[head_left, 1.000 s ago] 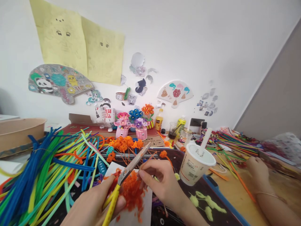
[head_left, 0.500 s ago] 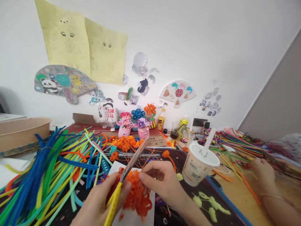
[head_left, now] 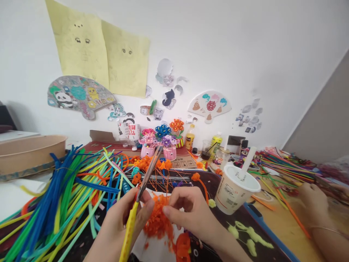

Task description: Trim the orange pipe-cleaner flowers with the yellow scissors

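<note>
Yellow-handled scissors lie in my left hand, its fingers closed round them and the blades pointing up and away. My right hand is pinched beside the blades, with a thin orange stem at its fingertips. Below that hand hangs an orange pipe-cleaner flower, seemingly on this stem; the join is hidden by the fingers. Between my hands a heap of orange fuzzy clippings rests on a sheet of white paper.
Bundled pipe cleaners cover the left side. Orange flowers on stems lie ahead, before finished flower pots. A paper cup with a straw stands at right. Another person's hand works at the far right.
The orange flower has shifted right and down, out from over the clippings. More of the heap shows now. My view has turned slightly left; both hands stay close together.
</note>
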Tool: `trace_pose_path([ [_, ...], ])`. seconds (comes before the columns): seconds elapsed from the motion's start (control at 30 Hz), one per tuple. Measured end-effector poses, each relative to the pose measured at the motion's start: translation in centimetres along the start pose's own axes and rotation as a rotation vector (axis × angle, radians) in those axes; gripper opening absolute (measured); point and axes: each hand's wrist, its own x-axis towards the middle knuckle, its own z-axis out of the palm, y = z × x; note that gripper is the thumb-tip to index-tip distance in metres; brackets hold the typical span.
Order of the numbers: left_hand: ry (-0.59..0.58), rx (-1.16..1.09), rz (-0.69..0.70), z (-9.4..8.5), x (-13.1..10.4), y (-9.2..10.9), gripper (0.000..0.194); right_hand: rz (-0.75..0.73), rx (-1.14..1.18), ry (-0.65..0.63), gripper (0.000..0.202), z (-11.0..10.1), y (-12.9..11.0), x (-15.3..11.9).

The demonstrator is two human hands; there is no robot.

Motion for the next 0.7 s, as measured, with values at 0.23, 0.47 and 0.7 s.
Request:
trace_pose_path([
  [0.23, -0.093, -0.266, -0.055, -0.2, 0.3, 0.2, 0.025, -0.001, -0.091, -0.082, 0.023, 1.1, 0.0, -0.1],
  [0.47, -0.085, -0.347, -0.105, -0.1, 0.2, 0.6, 0.025, 0.004, -0.089, -0.205, 0.016, 1.2, 0.1, -0.3],
  [0.7, -0.151, -0.460, -0.126, -0.5, 0.3, 0.1, 0.030, -0.074, -0.037, -0.167, 0.021, 1.4, 0.1, -0.3],
])
